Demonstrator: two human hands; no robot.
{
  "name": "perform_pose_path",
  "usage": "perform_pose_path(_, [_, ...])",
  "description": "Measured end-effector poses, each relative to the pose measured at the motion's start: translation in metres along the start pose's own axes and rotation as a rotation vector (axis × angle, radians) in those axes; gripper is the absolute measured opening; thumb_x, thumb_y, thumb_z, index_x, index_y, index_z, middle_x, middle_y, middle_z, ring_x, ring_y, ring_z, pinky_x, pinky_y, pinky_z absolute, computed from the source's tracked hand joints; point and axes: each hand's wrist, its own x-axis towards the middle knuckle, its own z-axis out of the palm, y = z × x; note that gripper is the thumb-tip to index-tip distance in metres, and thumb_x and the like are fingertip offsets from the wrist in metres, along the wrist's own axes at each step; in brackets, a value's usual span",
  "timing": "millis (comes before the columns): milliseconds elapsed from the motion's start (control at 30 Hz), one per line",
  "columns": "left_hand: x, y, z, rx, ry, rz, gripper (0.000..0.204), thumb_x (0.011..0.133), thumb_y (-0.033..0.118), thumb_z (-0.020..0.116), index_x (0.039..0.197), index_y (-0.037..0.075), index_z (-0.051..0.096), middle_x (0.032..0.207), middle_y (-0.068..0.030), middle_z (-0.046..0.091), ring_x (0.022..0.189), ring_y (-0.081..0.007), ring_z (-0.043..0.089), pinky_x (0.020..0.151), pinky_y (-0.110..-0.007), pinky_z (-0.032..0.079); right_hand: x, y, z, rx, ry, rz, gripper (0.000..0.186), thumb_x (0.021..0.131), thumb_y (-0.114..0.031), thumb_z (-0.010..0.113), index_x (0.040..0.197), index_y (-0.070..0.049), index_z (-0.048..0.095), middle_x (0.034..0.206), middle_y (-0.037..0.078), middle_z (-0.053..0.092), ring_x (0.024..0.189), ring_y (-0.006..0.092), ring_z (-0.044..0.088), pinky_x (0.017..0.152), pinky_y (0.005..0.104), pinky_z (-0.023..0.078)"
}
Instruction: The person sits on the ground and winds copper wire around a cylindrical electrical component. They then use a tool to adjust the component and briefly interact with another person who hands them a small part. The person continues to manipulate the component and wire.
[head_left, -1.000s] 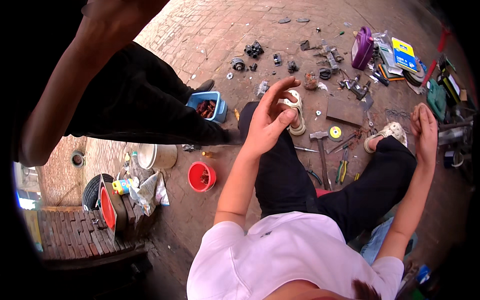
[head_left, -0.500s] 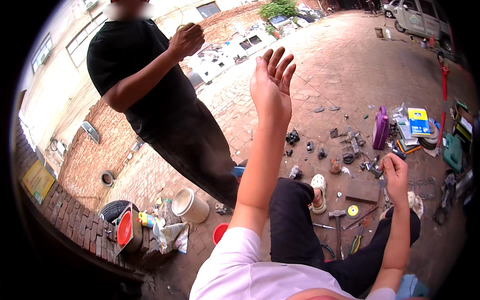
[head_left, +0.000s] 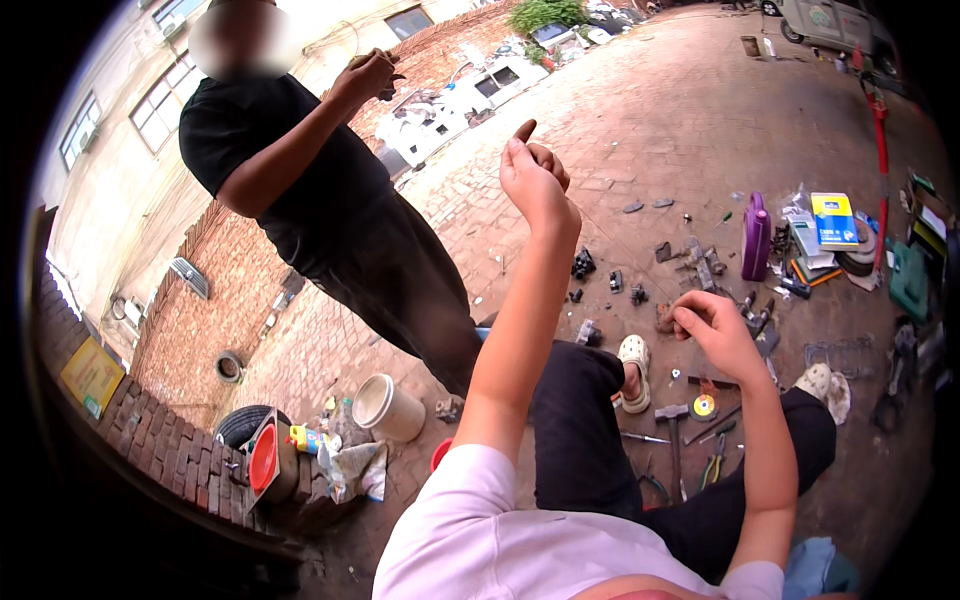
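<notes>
My left hand [head_left: 536,175] is raised in front of me, index finger up and other fingers bent, with nothing visible in it. My right hand [head_left: 698,315] hovers above the parts on the ground, fingers loosely curved and nothing clearly in it. Behind its fingertips is a small container of rusty bits [head_left: 663,322]. Nearby lie black metal parts [head_left: 583,264], a hammer [head_left: 672,415], a yellow disc [head_left: 703,406] and pliers [head_left: 714,468]. A standing person [head_left: 290,200] in black, at the left, holds something dark up in one hand.
At the left are a white bucket [head_left: 390,420], a tyre [head_left: 235,428], a red basin [head_left: 262,462] and a brick wall [head_left: 170,460]. At the right lie a purple jug [head_left: 754,245], packages [head_left: 832,215] and a red pole [head_left: 882,150]. A van [head_left: 825,28] stands far back.
The view has tilted up to take in the standing person and yard. My left fingers have curled from spread, except the index. My right hand has moved left and its fingers have loosened.
</notes>
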Motion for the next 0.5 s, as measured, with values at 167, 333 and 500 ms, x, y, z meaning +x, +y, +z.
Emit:
perform_pose_path(167, [-0.011, 0.003, 0.012, 0.256, -0.132, 0.305, 0.032, 0.103, 0.020, 0.037, 0.105, -0.004, 0.059, 0.053, 0.0053, 0.030, 0.041, -0.0032, 0.023, 0.037, -0.021, 0.019, -0.005, -0.011, -0.014, 0.066, -0.042, 0.129, 0.020, 0.094, -0.016, 0.053, 0.095, 0.000, 0.063, 0.071, -0.001, 0.055, 0.055, 0.0023, 0.043, 0.051, 0.0182, 0.035])
perform_pose_path(333, [-0.025, 0.023, 0.021, 0.461, -0.276, 0.544, 0.031, 0.102, 0.020, 0.040, 0.104, -0.001, 0.062, 0.052, 0.0055, 0.035, 0.043, -0.0019, 0.027, 0.040, -0.021, 0.020, -0.009, -0.020, -0.030, 0.141, -0.071, 0.111, 0.017, 0.091, -0.015, 0.057, 0.098, 0.000, 0.063, 0.079, 0.002, 0.061, 0.060, 0.0023, 0.044, 0.051, 0.0180, 0.035])
perform_pose_path(500, [-0.053, 0.041, 0.026, 0.559, -0.409, 0.710, 0.030, 0.102, 0.021, 0.041, 0.106, 0.002, 0.064, 0.052, 0.0067, 0.036, 0.045, -0.0010, 0.029, 0.043, -0.020, 0.021, -0.015, -0.028, -0.038, 0.050, -0.151, 0.116, 0.020, 0.087, -0.014, 0.062, 0.100, 0.001, 0.062, 0.084, 0.002, 0.062, 0.073, 0.0059, 0.054, 0.061, 0.0205, 0.042])
